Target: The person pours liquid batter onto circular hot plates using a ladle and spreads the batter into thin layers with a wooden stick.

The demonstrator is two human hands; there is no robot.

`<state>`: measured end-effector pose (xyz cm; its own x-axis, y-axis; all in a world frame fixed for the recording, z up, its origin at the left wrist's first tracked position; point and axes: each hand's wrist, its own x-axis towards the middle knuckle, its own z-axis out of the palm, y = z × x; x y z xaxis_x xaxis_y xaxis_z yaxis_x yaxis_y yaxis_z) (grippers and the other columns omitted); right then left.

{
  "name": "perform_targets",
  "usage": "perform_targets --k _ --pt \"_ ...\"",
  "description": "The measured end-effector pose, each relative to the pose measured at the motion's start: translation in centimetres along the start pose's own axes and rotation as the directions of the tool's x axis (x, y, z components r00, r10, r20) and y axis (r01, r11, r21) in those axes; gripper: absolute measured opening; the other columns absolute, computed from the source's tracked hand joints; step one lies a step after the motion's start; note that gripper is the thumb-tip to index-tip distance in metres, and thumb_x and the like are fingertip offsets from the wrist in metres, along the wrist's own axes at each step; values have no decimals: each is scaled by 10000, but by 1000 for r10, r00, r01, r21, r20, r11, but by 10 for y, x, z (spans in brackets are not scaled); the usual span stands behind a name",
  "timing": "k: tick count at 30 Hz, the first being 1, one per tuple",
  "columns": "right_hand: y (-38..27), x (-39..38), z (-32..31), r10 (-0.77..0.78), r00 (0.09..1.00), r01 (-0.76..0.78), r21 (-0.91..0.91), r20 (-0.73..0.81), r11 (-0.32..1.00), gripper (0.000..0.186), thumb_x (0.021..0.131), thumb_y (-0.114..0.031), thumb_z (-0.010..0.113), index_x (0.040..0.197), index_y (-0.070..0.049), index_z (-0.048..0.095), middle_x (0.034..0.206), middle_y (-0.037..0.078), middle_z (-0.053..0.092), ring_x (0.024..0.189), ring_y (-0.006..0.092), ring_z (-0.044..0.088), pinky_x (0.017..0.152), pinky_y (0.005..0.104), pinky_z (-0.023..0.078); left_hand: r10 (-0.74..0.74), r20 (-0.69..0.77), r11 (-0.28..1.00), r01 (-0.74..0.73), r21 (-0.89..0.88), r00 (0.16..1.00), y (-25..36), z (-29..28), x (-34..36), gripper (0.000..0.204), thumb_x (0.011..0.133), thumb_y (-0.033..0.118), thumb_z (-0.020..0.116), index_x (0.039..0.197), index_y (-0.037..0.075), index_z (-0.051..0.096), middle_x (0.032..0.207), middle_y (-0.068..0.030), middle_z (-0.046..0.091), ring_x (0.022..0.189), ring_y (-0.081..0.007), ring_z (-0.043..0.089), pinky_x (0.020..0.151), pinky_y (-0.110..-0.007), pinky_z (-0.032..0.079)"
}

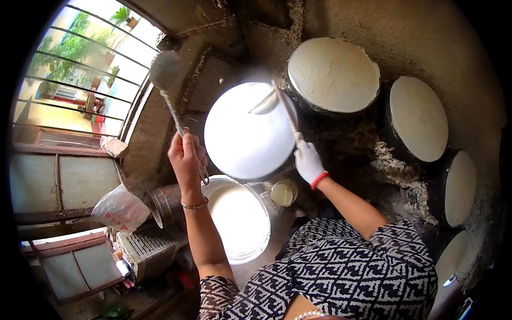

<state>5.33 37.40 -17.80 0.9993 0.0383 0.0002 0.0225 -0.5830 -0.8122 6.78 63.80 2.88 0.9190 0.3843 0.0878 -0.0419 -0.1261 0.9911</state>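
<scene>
My bare left hand [187, 155] grips a long twisted-handled ladle [175, 112], held raised left of a round white griddle top [240, 138], its head blurred. My right hand [309, 163], in a white glove with a red cuff, holds a long pale stick-like tool [286, 113] over the griddle's right side, where a pale curved piece [264, 104] shows near it and haze rises at the back. Below the griddle stands a large pail of creamy white liquid [234, 218], partly behind my left forearm, with a small container [284, 193] to its right.
Several black drums with pale round tops [333, 72] curve along the right wall beside crusted brickwork [400, 176]. At left are a barred window [85, 69], a metal cylinder [162, 208], a plastic bag [120, 208] and a boxy object [149, 248].
</scene>
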Motion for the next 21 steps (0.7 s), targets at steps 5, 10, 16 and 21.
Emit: perform_targets --k 5,10,16,21 --pt "-23 31 41 -105 992 108 42 -75 993 155 875 -63 556 1025 -26 543 944 254 558 855 446 570 758 493 481 -317 193 940 335 -67 928 -31 -40 -31 318 994 226 541 1248 36 567 772 -25 578 461 -46 419 351 -201 344" --pt "-27 4 46 -6 996 3 -34 -87 999 177 864 -42 562 1039 -19 544 950 241 558 873 436 579 774 484 490 -446 284 875 481 -63 848 -51 -75 -55 320 1002 230 519 1269 55 543 757 6 554 485 -50 419 386 -205 355" --pt "-45 34 82 -109 993 107 -33 -35 994 148 904 -115 514 1029 -40 543 969 239 564 831 437 587 753 513 486 -513 275 810 565 -158 813 -66 -95 -77 237 1006 222 513 1145 40 575 749 -14 540 462 -58 440 369 -197 338" --pt "-41 21 64 -34 995 29 -66 -90 997 157 915 -128 511 1047 -52 553 958 229 567 828 422 597 745 483 503 -512 189 818 543 -190 838 -64 -143 -117 242 1016 215 491 1144 23 566 764 -26 542 451 -52 430 363 -185 345"
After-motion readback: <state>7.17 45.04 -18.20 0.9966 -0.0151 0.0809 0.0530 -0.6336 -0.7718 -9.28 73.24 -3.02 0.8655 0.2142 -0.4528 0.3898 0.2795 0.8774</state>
